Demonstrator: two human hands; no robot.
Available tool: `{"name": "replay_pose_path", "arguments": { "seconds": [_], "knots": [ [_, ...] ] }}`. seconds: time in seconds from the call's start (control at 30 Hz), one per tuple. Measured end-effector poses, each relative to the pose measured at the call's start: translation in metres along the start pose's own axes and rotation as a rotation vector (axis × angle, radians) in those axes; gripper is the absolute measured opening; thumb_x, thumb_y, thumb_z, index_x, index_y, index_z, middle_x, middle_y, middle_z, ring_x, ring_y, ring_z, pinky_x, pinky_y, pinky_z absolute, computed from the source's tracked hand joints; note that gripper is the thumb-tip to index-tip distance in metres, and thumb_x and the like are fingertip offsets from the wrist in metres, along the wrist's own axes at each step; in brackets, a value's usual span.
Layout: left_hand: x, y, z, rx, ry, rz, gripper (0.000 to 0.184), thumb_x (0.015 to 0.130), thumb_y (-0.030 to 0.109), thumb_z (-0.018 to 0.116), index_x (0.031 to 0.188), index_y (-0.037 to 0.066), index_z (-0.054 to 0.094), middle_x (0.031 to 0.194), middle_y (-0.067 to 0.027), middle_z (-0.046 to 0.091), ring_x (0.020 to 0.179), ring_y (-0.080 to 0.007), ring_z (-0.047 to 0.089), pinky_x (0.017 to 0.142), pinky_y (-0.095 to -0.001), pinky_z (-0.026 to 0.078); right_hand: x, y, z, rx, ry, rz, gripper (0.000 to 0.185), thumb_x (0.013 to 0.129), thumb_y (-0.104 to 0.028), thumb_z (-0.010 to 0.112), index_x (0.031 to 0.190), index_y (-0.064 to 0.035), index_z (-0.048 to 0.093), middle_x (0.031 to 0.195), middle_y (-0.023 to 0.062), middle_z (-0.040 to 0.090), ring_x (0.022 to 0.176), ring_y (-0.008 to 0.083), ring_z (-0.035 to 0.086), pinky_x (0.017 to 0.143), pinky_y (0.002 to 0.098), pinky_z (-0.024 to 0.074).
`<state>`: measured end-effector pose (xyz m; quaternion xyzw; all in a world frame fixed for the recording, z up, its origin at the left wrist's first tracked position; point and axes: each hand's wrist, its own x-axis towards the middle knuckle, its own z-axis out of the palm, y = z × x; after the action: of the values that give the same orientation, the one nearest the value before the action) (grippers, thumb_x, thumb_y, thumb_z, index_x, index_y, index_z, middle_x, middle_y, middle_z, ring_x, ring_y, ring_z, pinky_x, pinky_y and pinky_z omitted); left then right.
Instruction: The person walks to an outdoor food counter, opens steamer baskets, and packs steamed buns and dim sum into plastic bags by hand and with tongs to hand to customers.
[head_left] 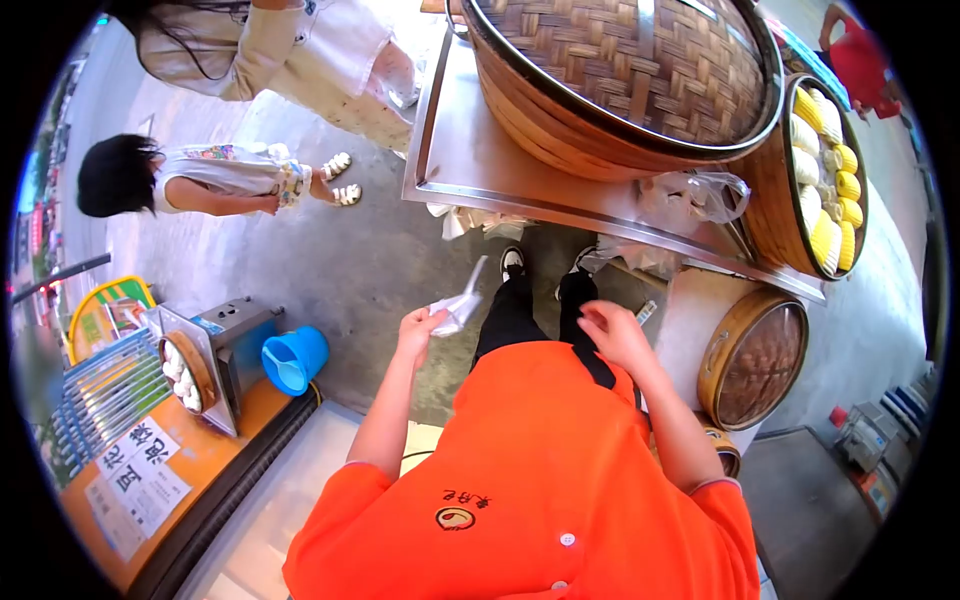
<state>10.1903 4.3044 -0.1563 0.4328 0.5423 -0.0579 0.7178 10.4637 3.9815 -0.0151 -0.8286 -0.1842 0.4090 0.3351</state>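
Note:
My left hand (424, 327) is closed on a thin white plastic bag (459, 306), which hangs crumpled with one strip sticking up. Off to the other side, in front of my waist, is my right hand (617, 336). Its fingers are loosely bent and slightly apart, and I see nothing in them. Ahead of both hands stands a metal table (462, 160) bearing a large bamboo steamer (540, 125) with a woven lid. Clear plastic bags (690, 200) lie on the table near its edge.
At the right, another steamer (765, 190) holds corn and buns (808, 170); a lidded steamer (762, 355) is closer. A child (225, 180) and another person (290, 65) stand at the left. Below them are a blue bucket (293, 362) and an orange counter (215, 440) with buns (178, 375).

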Motion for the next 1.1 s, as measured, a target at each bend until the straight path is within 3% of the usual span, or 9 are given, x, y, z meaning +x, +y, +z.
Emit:
{"name": "replay_pose_path", "arguments": {
  "seconds": [0.17,0.33,0.4,0.53,0.67,0.87,0.93,1.07,1.1],
  "knots": [
    [-0.094,0.105,0.100,-0.051,-0.275,0.385,0.044,0.086,0.004,0.076,0.061,0.010,0.041,0.102,-0.0021,0.062,0.083,-0.0063,0.050,0.075,-0.0239,0.041,0.019,-0.105,-0.006,0.113,-0.101,-0.333,0.087,0.079,-0.041,0.086,0.143,0.0036,0.050,0.144,0.0225,0.056,0.134,0.0355,0.054,0.112,0.0420,0.0433],
    [-0.123,0.141,0.151,-0.181,-0.281,0.272,0.037,0.088,0.004,0.075,0.068,0.009,0.045,0.099,-0.0014,0.059,0.081,-0.0072,0.050,0.076,-0.0241,0.044,0.010,-0.123,-0.028,0.252,-0.142,-0.389,0.080,0.078,-0.013,0.086,0.148,-0.0106,0.048,0.111,0.0116,0.072,0.091,0.0230,0.071,0.093,0.0384,0.0557],
    [-0.138,0.155,0.171,-0.031,-0.332,0.548,0.014,0.092,0.008,0.075,0.093,0.005,0.062,0.102,-0.0025,0.066,0.088,-0.0095,0.062,0.079,-0.0261,0.052,-0.011,-0.138,-0.048,0.434,-0.106,-0.352,0.076,0.080,-0.008,0.083,0.147,-0.0113,0.048,0.104,0.0116,0.073,0.086,0.0200,0.071,0.087,0.0357,0.0574],
    [-0.165,0.181,0.203,0.163,-0.471,0.459,0.016,0.089,0.005,0.076,0.100,0.004,0.064,0.092,0.0004,0.067,0.084,-0.0063,0.060,0.075,-0.0223,0.048,-0.014,-0.116,-0.057,0.176,-0.038,-0.494,0.032,0.083,-0.010,0.078,0.113,-0.0025,0.071,0.081,0.0117,0.071,0.079,0.0210,0.071,0.073,0.0337,0.0560],
    [-0.158,0.183,0.216,0.242,-0.405,0.509,0.028,0.104,0.028,0.064,0.089,0.004,0.069,0.082,0.0035,0.066,0.076,-0.0040,0.058,0.070,-0.0213,0.048,-0.031,-0.112,-0.071,0.356,0.032,-0.324,0.019,0.084,-0.015,0.080,0.092,0.0009,0.073,0.079,0.0118,0.070,0.073,0.0228,0.068,0.069,0.0337,0.0543],
    [-0.154,0.202,0.240,0.324,-0.396,0.554,0.051,0.111,0.040,0.046,0.093,0.000,0.070,0.079,0.0017,0.060,0.074,-0.0069,0.051,0.068,-0.0255,0.044,-0.051,-0.114,-0.101,-0.127,0.382,-0.596,0.022,0.081,-0.023,0.081,0.090,-0.0032,0.075,0.118,0.0181,0.067,0.110,0.0338,0.063,0.100,0.0414,0.0492],
    [-0.158,0.220,0.249,0.587,-0.518,0.823,0.048,0.111,0.036,0.047,0.096,-0.004,0.070,0.083,-0.0041,0.062,0.078,-0.0122,0.056,0.073,-0.0287,0.046,-0.046,-0.118,-0.106,0.132,0.220,-0.556,0.021,0.084,-0.021,0.077,0.094,-0.0024,0.075,0.110,0.0189,0.070,0.106,0.0344,0.066,0.094,0.0400,0.0521],
    [-0.160,0.241,0.269,0.733,-0.603,0.709,0.034,0.106,0.028,0.059,0.104,-0.004,0.067,0.094,-0.0107,0.064,0.088,-0.0208,0.061,0.081,-0.0326,0.048,-0.044,-0.114,-0.113,0.208,0.110,-0.271,0.021,0.088,-0.017,0.073,0.094,0.0025,0.074,0.081,0.0174,0.073,0.076,0.0328,0.072,0.071,0.0383,0.0564],
    [-0.167,0.240,0.280,0.734,-0.391,0.995,0.027,0.101,0.024,0.064,0.106,-0.002,0.065,0.097,-0.0103,0.060,0.089,-0.0213,0.058,0.081,-0.0333,0.046,-0.044,-0.109,-0.111,0.289,0.168,-0.255,0.021,0.089,-0.017,0.075,0.093,0.0032,0.074,0.079,0.0163,0.075,0.070,0.0261,0.072,0.067,0.0355,0.0556]
  ]
}}
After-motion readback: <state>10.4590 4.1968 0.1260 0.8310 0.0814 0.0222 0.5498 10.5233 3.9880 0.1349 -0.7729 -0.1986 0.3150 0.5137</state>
